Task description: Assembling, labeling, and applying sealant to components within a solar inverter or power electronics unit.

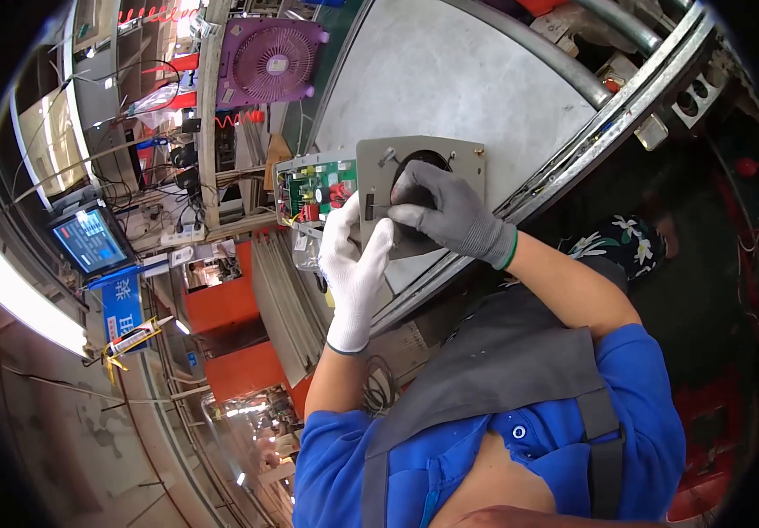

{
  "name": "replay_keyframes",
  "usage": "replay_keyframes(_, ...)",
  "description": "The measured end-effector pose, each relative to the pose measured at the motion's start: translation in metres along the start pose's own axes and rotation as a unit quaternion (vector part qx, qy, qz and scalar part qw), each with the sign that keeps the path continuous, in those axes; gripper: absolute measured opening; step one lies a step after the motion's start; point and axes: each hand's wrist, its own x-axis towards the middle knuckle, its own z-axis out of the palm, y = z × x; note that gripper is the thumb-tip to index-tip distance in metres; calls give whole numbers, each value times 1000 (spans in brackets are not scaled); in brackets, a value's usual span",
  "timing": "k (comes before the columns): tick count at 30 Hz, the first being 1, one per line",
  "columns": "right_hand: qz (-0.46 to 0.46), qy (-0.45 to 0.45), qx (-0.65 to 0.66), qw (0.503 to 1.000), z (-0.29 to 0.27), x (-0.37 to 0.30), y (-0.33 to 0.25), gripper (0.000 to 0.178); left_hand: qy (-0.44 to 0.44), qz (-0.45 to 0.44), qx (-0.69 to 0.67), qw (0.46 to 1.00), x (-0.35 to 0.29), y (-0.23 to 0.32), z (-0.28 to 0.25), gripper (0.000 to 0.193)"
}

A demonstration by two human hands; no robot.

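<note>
A grey metal panel (423, 151) with a dark round opening stands in front of me, tilted. Its left edge is between the thumb and fingers of my left hand (355, 277), which wears a white glove. My right hand (454, 216), in a grey glove, is over the panel's face. Its thumb and index finger come together beside a small dark rectangular slot (369, 207); whatever is in the pinch is too small to make out. A green circuit board (325, 187) with red and black parts sits just left of the panel.
The pale worktop (450, 70) stretches beyond the panel, bounded by a metal rail (564, 154) at right. A purple fan (274, 62) stands at the far left. Further left are a lit screen (89, 239), cables and a power strip (182, 236). Flat grey sheets (283, 299) stand below.
</note>
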Motion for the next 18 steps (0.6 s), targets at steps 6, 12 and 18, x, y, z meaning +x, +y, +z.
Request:
replay_keyframes(6,10,-27,-28,999,-10,10,-7,22,0,-7,33,999,0,4,1,44)
replay_keyframes(12,18,-24,-32,999,-9,10,-10,22,3,9,46,999,-1,6,4,45)
replay_keyframes(18,16,-22,-35,999,-7,10,-12,21,5,-2,26,1000,-2,4,4,45)
